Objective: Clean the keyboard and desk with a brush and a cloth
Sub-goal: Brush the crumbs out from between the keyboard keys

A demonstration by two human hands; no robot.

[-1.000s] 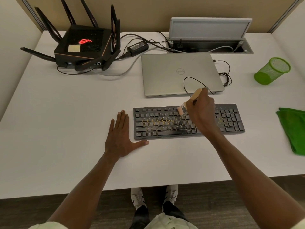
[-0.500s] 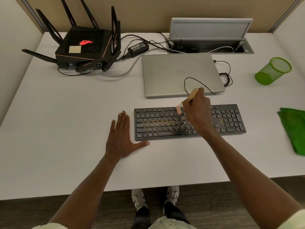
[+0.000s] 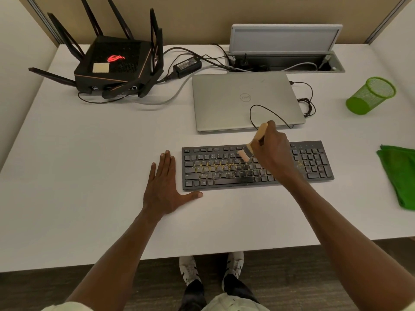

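Note:
A black keyboard (image 3: 215,167) lies on the white desk (image 3: 89,176), with yellowish crumbs among its middle keys and near the number pad. My right hand (image 3: 272,153) grips a small wooden-handled brush (image 3: 246,153), whose pale bristles rest on the upper key rows right of centre. My left hand (image 3: 166,187) lies flat on the desk, fingers spread, just left of the keyboard, thumb under its front left corner. A green cloth (image 3: 399,176) lies crumpled at the desk's right edge.
A shut silver laptop (image 3: 242,102) sits behind the keyboard with a thin black cable looped on it. A black router (image 3: 114,66) with antennas stands back left, a power brick and cables beside it. An open cable hatch (image 3: 285,61) is at the back. A green mesh cup (image 3: 370,95) lies tipped at right.
My right hand has shifted the brush slightly left along the upper key rows. My left hand has stayed flat in place.

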